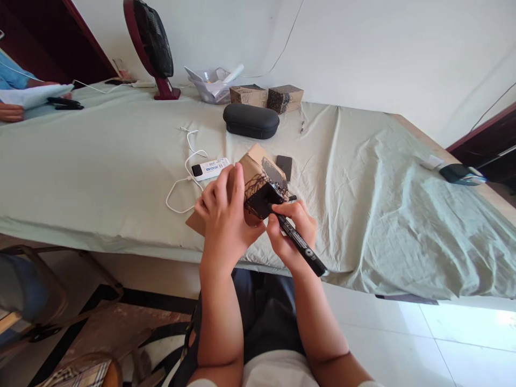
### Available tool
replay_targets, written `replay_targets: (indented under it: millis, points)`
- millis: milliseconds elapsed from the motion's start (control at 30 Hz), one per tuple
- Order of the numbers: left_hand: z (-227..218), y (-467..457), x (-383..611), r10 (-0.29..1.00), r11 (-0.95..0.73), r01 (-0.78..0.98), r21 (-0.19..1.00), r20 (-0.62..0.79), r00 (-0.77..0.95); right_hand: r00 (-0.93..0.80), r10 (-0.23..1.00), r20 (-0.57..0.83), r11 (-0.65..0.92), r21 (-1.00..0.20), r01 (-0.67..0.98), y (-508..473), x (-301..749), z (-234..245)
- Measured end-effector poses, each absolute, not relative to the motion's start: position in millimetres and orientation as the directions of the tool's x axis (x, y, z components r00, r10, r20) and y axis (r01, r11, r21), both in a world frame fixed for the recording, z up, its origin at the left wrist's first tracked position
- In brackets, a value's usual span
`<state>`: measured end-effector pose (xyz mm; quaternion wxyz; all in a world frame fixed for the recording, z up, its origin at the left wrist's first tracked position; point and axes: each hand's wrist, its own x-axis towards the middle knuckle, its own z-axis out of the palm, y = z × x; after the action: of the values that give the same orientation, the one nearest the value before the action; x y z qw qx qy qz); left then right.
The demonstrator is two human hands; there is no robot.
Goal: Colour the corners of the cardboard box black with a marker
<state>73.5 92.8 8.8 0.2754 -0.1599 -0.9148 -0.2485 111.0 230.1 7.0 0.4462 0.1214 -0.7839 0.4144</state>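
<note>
My left hand (pixel 226 215) is wrapped round a small brown cardboard box (pixel 253 171), which it holds tilted above the table edge. Black ink lines and solid black patches cover the box's near faces. In my right hand (pixel 296 231) is a black marker pen (pixel 300 242), pinched between thumb and fingers. Its tip meets the blackened side of the box, though the exact contact point is hard to make out. Just behind the box lies a dark phone (pixel 284 166). A white power bank (pixel 212 169) with a white cable (pixel 173 196) lies to the left.
Farther back are a black zip case (pixel 250 121), two cardboard boxes (pixel 249 95), a plastic basket (pixel 207 91) and a fan (pixel 151 45). A dark object (pixel 459 174) lies at the right edge. Another person's hand (pixel 11 112) holds papers at far left. Pale green cloth (pixel 121 161) covers the table.
</note>
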Motion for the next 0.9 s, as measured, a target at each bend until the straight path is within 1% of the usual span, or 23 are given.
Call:
replay_targets:
  millis: [67,167,267,367,433,567,667,733,833,900]
  points:
    - [10,95,76,0.204,0.826,0.452,0.337,0.568,-0.797,-0.549,0.217,0.807,0.654,-0.538,-0.532,231,114,10]
    - [11,94,78,0.269,0.813,0.490,0.315,0.543,-0.795,-0.540,0.322,0.778,0.645,-0.598,-0.476,237,118,11]
    - [13,88,78,0.352,0.788,0.548,0.280,0.525,-0.775,-0.568,0.421,0.708,0.549,-0.697,-0.462,246,119,10]
    - [15,79,76,0.431,0.747,0.612,0.260,0.512,-0.743,-0.632,0.456,0.627,0.440,-0.776,-0.453,255,114,8]
    - [15,73,75,0.453,0.726,0.635,0.264,0.513,-0.730,-0.676,0.464,0.573,0.400,-0.816,-0.417,261,108,6]
    - [14,63,73,0.424,0.722,0.629,0.288,0.535,-0.731,-0.737,0.494,0.461,0.318,-0.885,-0.341,272,95,-2]
    - [12,60,71,0.405,0.713,0.631,0.305,0.557,-0.725,-0.753,0.520,0.403,0.240,-0.915,-0.324,280,91,-10]
    - [10,60,70,0.396,0.705,0.635,0.317,0.567,-0.723,-0.750,0.531,0.395,0.169,-0.916,-0.363,283,92,-14]
    - [6,61,67,0.351,0.701,0.619,0.355,0.583,-0.732,-0.696,0.588,0.412,0.069,-0.883,-0.464,285,94,-19]
    - [3,61,65,0.320,0.687,0.612,0.392,0.593,-0.739,-0.677,0.597,0.430,0.072,-0.869,-0.489,283,95,-20]
